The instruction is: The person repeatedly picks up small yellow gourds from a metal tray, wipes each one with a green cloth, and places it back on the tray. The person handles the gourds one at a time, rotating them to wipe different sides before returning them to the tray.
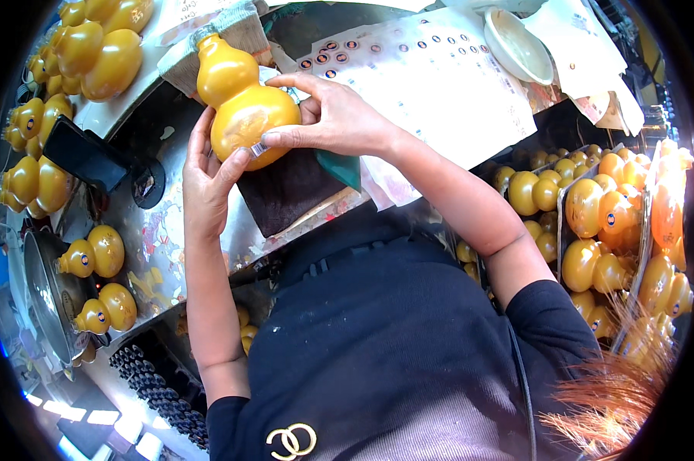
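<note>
A glossy yellow gourd-shaped bottle (235,98) is held tilted over the work table, its neck pointing to the far left. My left hand (210,180) cups its rounded base from the left, with the thumb on the lower front. From the right, my right hand (335,119) grips the same lower bulge, the thumb lying beside a small barcode sticker (259,148) on the surface. The left thumb tip is close to that sticker too. Under the bottle lies a dark cloth (274,196), and behind its neck is a folded grey cloth (243,31).
White sheets (439,92) with round stickers cover the table's right side, a pale bowl (518,46) at their far edge. Crates of similar bottles (600,207) stand at the right; more bottles (105,58) are at the left. A black phone-like stand (93,157) is left of my hands.
</note>
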A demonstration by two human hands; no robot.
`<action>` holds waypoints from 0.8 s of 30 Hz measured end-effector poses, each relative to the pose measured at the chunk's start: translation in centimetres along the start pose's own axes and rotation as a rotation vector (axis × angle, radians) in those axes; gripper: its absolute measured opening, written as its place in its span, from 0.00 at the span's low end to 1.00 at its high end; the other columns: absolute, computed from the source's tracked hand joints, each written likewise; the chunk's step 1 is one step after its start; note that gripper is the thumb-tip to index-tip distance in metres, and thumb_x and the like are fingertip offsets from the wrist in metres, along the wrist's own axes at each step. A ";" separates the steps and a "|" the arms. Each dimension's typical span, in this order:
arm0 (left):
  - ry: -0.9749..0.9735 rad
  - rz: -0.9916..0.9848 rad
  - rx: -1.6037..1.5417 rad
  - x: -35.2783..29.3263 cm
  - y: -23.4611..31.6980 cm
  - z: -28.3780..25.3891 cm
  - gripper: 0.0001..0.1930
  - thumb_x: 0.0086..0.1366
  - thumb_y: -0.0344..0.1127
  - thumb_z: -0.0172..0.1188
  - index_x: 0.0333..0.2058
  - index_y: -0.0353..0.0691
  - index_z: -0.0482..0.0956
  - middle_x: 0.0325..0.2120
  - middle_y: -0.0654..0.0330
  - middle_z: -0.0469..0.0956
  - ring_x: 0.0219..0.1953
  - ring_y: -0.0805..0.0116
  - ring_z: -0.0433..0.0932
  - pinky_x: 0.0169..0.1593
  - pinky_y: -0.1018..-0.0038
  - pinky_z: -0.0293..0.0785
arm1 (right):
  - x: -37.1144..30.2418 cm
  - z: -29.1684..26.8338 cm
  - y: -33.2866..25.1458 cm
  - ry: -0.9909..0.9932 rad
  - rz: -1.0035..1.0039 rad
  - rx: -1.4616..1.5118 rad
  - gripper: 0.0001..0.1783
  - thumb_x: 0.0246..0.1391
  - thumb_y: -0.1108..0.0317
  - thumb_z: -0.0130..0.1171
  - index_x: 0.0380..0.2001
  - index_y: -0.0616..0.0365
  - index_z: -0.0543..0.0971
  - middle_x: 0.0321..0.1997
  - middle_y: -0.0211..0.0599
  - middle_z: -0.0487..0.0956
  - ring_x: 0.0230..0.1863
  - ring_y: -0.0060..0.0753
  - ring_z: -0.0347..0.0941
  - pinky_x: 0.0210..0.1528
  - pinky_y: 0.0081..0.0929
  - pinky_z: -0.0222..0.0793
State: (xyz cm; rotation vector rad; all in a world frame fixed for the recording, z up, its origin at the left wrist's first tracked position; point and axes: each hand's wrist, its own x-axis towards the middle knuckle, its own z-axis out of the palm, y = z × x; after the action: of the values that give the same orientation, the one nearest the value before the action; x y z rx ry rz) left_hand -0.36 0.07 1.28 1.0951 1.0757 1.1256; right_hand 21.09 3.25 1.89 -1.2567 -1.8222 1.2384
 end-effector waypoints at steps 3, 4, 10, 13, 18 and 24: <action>-0.006 0.010 -0.015 0.0 -0.1 0.0 0.45 0.52 0.38 0.70 0.64 0.33 0.54 0.58 0.49 0.64 0.60 0.59 0.67 0.61 0.65 0.65 | 0.0 -0.1 0.1 -0.007 0.011 0.039 0.47 0.40 0.41 0.70 0.59 0.57 0.67 0.18 0.26 0.71 0.21 0.16 0.68 0.29 0.16 0.62; -0.008 0.009 -0.018 -0.1 0.0 0.0 0.44 0.52 0.37 0.70 0.64 0.33 0.54 0.58 0.49 0.64 0.60 0.59 0.67 0.61 0.65 0.65 | 0.1 -0.2 0.1 -0.014 0.016 0.033 0.47 0.40 0.41 0.70 0.59 0.57 0.67 0.18 0.26 0.71 0.22 0.15 0.68 0.29 0.16 0.62; -0.015 0.013 -0.019 0.0 -0.4 -0.4 0.44 0.53 0.38 0.70 0.64 0.32 0.55 0.57 0.49 0.66 0.59 0.60 0.68 0.61 0.66 0.65 | -0.1 0.1 0.5 0.009 0.024 0.053 0.46 0.41 0.43 0.70 0.59 0.59 0.67 0.17 0.25 0.69 0.22 0.15 0.67 0.29 0.15 0.61; -0.030 0.017 -0.029 0.0 -0.5 -0.5 0.44 0.53 0.38 0.70 0.64 0.31 0.55 0.57 0.49 0.66 0.59 0.60 0.68 0.61 0.67 0.65 | -0.1 0.1 0.6 0.003 0.023 0.077 0.46 0.42 0.43 0.70 0.59 0.59 0.67 0.17 0.24 0.69 0.22 0.14 0.67 0.29 0.16 0.61; -0.051 0.028 -0.003 0.1 -0.7 -0.8 0.44 0.53 0.37 0.70 0.64 0.31 0.54 0.57 0.50 0.66 0.59 0.61 0.68 0.61 0.67 0.64 | -0.1 0.1 0.7 0.004 0.015 0.087 0.45 0.42 0.44 0.70 0.59 0.59 0.67 0.18 0.24 0.69 0.22 0.14 0.66 0.28 0.15 0.60; -0.061 0.034 0.045 0.1 -0.7 -0.8 0.44 0.53 0.35 0.69 0.64 0.31 0.54 0.57 0.50 0.66 0.59 0.62 0.68 0.61 0.67 0.64 | -0.4 0.1 0.6 0.010 0.005 0.091 0.45 0.43 0.44 0.70 0.59 0.60 0.67 0.18 0.24 0.69 0.22 0.14 0.66 0.27 0.15 0.59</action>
State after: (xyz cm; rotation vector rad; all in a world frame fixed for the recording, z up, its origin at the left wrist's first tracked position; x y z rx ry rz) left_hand -1.03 0.19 0.49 1.1797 1.0418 1.0924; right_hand 21.42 2.95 1.30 -1.2155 -1.7363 1.3001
